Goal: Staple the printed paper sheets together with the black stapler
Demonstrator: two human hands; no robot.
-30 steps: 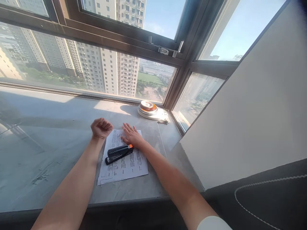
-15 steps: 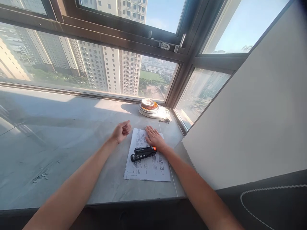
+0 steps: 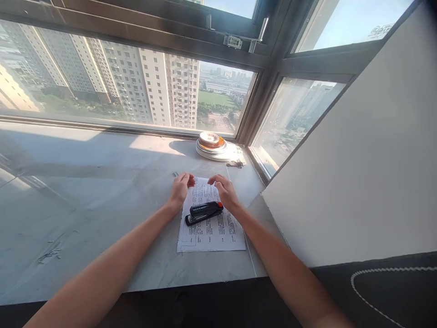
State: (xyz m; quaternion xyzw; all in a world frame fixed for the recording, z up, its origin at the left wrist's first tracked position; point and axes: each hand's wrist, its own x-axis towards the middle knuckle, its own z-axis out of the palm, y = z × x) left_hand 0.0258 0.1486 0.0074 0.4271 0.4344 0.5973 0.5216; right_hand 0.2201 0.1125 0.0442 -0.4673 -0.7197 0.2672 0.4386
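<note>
A small stack of printed sheets (image 3: pixel 212 230) lies on the grey stone windowsill (image 3: pixel 102 191). Across its middle lies a black stapler (image 3: pixel 204 212) with an orange end. My left hand (image 3: pixel 180 189) is at the sheets' top left corner, fingers curled onto the edge. At the top right corner, my right hand (image 3: pixel 224 190) has its fingers bent down in a pinch on the paper's edge. Neither hand touches the stapler, which sits just below and between them.
Stacked plates with an orange roll of tape on top (image 3: pixel 211 146) stand in the window corner, with keys (image 3: pixel 235 163) beside them. A small metal bit (image 3: pixel 175 173) lies by my left hand. A white wall (image 3: pixel 358 159) rises at the right. Dark fabric (image 3: pixel 375 291) borders the sill's front.
My left hand moved right from beside the sheets to their top left corner. My right hand went from lying flat on the paper to a curled pinch at its top edge.
</note>
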